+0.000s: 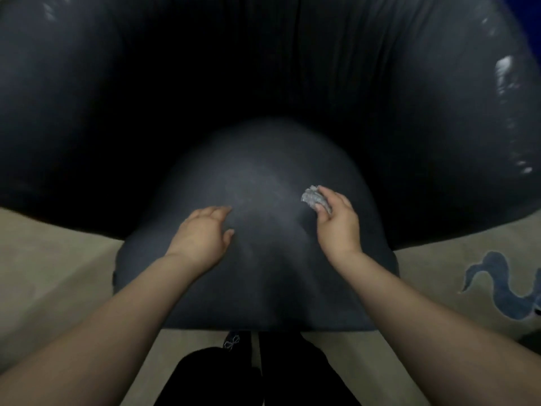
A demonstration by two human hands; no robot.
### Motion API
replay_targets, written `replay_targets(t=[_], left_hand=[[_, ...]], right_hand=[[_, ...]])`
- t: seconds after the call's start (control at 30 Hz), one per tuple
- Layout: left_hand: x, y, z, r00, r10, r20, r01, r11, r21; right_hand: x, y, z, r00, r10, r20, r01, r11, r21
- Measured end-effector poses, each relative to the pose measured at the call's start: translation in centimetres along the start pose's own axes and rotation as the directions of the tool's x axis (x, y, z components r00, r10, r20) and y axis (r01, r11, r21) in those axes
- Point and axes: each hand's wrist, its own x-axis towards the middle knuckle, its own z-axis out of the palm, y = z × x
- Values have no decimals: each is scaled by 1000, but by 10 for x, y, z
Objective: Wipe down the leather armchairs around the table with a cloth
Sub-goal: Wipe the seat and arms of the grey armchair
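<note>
A dark leather armchair (263, 83) fills most of the head view, its rounded seat cushion (257, 177) bulging toward me. My right hand (336, 221) grips a small crumpled grey-white cloth (313, 197) against the right side of the cushion. My left hand (202, 232) rests flat on the cushion's left side, fingers relaxed and pointing right. Both bare forearms reach in from the bottom corners.
The chair's wide arms curve down at left (58, 127) and right (468, 127). A beige carpet (52, 273) lies on both sides, with a blue swirl pattern (503, 288) at the right. My dark trousers (251, 376) and a shoe lace show at the bottom.
</note>
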Motion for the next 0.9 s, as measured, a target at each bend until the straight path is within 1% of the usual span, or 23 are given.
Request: replay_targets(t=[0.17,0.3,0.43,0.57,0.7,0.8,0.9], left_hand=[[-68,-10,-49,999,-6,-32,9,998,70],[-106,-29,-73,996,-27,-81,35,995,92],[-133,-55,-91,992,-62,-105,70,995,66],[-143,-89,-109,990,-55,-129,54,998,-18],[-148,-140,-137,990,-14,-141,7,999,-51],[-151,-176,-156,987,41,-155,-49,998,-44],[-154,-204,-173,985,78,-152,-82,996,-20]], right_hand=[[-48,-58,-32,997,-43,58,41,999,36],[-68,-94,-40,998,-36,49,33,997,67],[-82,-129,-33,1000,-6,13,5,996,84],[-97,-164,-13,1000,10,-17,-8,994,109],[-120,-207,30,996,48,-69,-36,986,165],[-137,-234,64,989,91,-113,-64,973,223],[-152,-257,91,987,100,-127,-64,964,260]])
